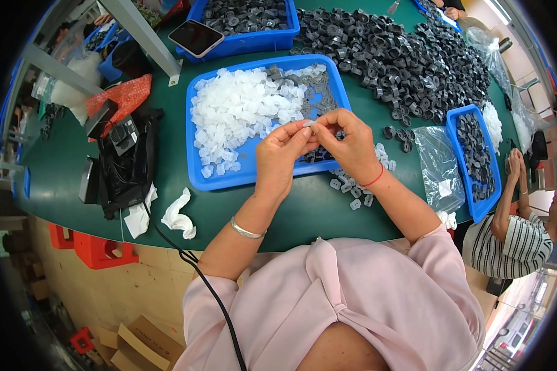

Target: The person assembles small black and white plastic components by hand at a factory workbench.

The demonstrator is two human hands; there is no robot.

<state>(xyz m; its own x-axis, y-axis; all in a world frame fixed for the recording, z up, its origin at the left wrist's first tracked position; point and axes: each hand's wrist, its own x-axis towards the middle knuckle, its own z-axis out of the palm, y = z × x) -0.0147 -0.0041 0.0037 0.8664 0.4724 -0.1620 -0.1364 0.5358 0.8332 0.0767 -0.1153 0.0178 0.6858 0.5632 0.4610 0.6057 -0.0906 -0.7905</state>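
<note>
Over the near part of a blue tray (220, 180), my two hands meet with their fingertips pinched together. Between them shows a small whitish translucent plastic piece (309, 123). My left hand (280, 151) grips it by thumb and forefinger, and my right hand (348, 143) pinches at its other side. In the tray lies a heap of white translucent plastic pieces (244, 105), with small dark grey parts (323, 86) along its right side. More white pieces (354, 188) are scattered on the table, beside and below my right wrist.
A large pile of black plastic parts (408, 62) covers the far right of the green table (62, 179). A phone (196, 38) rests on a blue bin (254, 44). A narrow blue tray (478, 161) and clear bag (439, 167) lie right. A co-worker (510, 241) sits beyond.
</note>
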